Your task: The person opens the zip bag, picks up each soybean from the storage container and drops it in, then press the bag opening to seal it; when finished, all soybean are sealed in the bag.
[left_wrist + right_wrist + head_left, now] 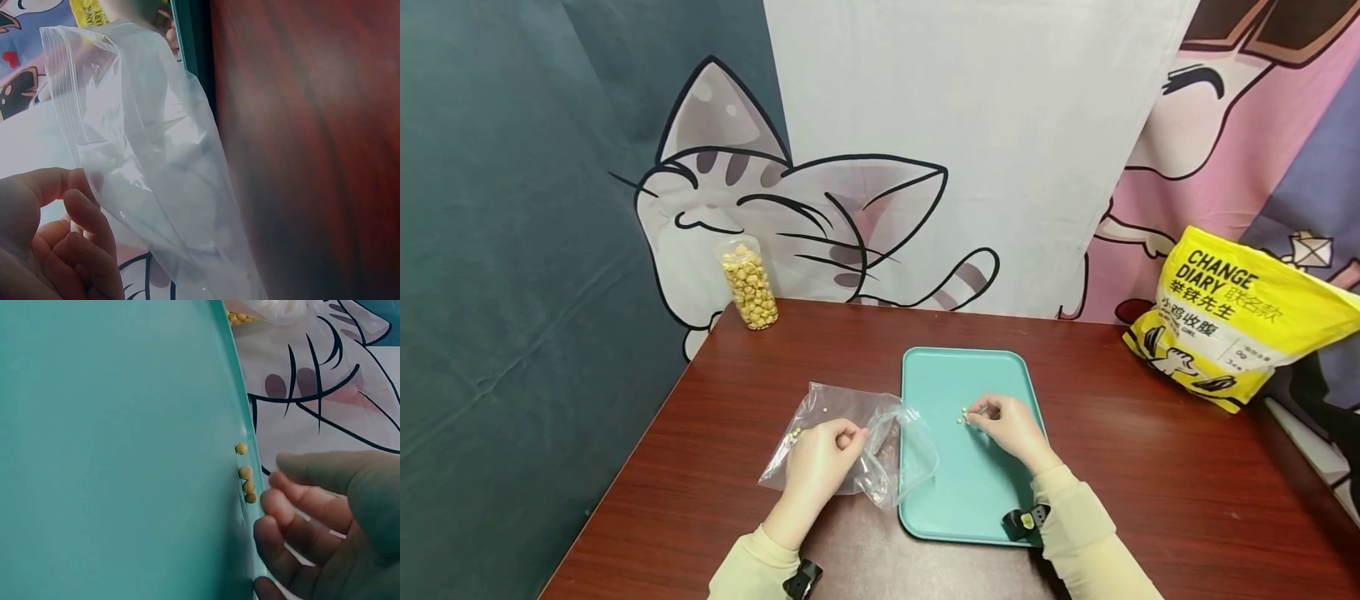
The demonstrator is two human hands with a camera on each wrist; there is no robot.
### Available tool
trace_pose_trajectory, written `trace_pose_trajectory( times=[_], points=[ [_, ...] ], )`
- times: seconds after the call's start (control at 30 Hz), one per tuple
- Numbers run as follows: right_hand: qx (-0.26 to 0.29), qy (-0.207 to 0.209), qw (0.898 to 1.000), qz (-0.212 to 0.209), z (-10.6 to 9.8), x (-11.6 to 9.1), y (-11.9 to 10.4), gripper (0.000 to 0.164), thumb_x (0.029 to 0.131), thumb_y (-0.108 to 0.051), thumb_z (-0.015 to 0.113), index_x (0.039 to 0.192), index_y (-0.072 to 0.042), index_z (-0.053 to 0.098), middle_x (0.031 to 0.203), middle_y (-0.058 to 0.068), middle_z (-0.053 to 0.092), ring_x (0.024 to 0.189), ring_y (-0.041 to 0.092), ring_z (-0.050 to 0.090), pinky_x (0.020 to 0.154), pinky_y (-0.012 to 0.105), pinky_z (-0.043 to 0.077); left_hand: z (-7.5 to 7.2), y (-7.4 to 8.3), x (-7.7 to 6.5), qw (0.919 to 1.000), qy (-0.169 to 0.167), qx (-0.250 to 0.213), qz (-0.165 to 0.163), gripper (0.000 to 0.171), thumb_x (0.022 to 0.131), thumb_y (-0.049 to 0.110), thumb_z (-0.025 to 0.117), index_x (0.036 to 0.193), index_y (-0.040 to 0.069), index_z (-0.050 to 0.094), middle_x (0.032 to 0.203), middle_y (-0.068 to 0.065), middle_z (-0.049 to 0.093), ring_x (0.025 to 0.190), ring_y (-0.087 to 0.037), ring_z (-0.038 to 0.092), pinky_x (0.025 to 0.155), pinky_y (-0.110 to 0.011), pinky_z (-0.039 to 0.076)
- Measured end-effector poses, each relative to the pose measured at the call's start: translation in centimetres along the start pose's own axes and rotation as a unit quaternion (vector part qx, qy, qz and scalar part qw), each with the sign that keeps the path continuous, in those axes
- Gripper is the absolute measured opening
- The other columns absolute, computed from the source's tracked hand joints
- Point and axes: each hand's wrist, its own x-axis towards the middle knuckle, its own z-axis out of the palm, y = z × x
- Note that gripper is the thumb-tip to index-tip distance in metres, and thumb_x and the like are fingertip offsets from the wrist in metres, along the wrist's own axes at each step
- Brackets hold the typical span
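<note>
Yellow round beans (245, 472) lie on the turquoise rectangular tray (966, 508), inside its raised rim. Right hand (1011, 429): thumb and fingertips close together beside the beans; whether one is pinched cannot be determined. Left hand (823, 454) pinches the transparent plastic bag (156, 156), which overlaps the tray's left edge. Brown tabletop (1097, 383) stretches between tray and yellow printed pouch (1240, 317).

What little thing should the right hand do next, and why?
Probably pinch one yellow bean and carry it to the clear zip bag: the right hand is close beside several beans on the teal tray, the left hand pinches the bag, and similar beans seem to be inside already.
</note>
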Motion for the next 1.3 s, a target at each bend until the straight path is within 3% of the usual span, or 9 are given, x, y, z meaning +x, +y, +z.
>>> trace_pose_trajectory(
  times=[0.43, 1.07, 1.3],
  points=[
    [-0.057, -0.004, 0.998, 0.021, 0.4, 0.22, -0.4, 0.012, 0.079, -0.013, 0.074, 0.083, -0.009, 0.064, 0.063, 0.0, 0.053, 0.055, 0.013, 0.044, 0.053, 0.028, 0.037, -0.12, -0.05, 0.14, 1.0, -0.001, 0.005, -0.004, 0.014, 0.082, 0.03, 0.07, 0.07, 0.026, 0.065, 0.057, 0.017, 0.049, 0.049, -0.001, 0.041, 0.046, -0.024, 0.034],
    [-0.053, -0.013, 0.998, 0.029, 0.25, 0.59, -0.39, 0.006, 0.085, -0.01, 0.068, 0.089, -0.006, 0.064, 0.067, 0.002, 0.055, 0.058, 0.015, 0.045, 0.055, 0.03, 0.037, -0.05, -0.09, 0.01, 1.0, -0.001, 0.01, -0.001, 0.014, 0.082, 0.03, 0.07, 0.069, 0.026, 0.064, 0.057, 0.018, 0.049, 0.049, -0.002, 0.042, 0.046, -0.024, 0.034],
    [-0.064, -0.017, 0.997, 0.035, 0.26, 0.5, -0.38, 0.004, 0.085, -0.01, 0.068, 0.084, -0.009, 0.064, 0.07, 0.003, 0.056, 0.061, 0.016, 0.046, 0.056, 0.03, 0.037, -0.01, -0.02, -0.12, 0.9999, -0.008, 0.004, -0.008, 0.012, 0.082, 0.03, 0.069, 0.071, 0.026, 0.066, 0.058, 0.017, 0.051, 0.05, -0.001, 0.043, 0.046, -0.024, 0.035]
  ],
)
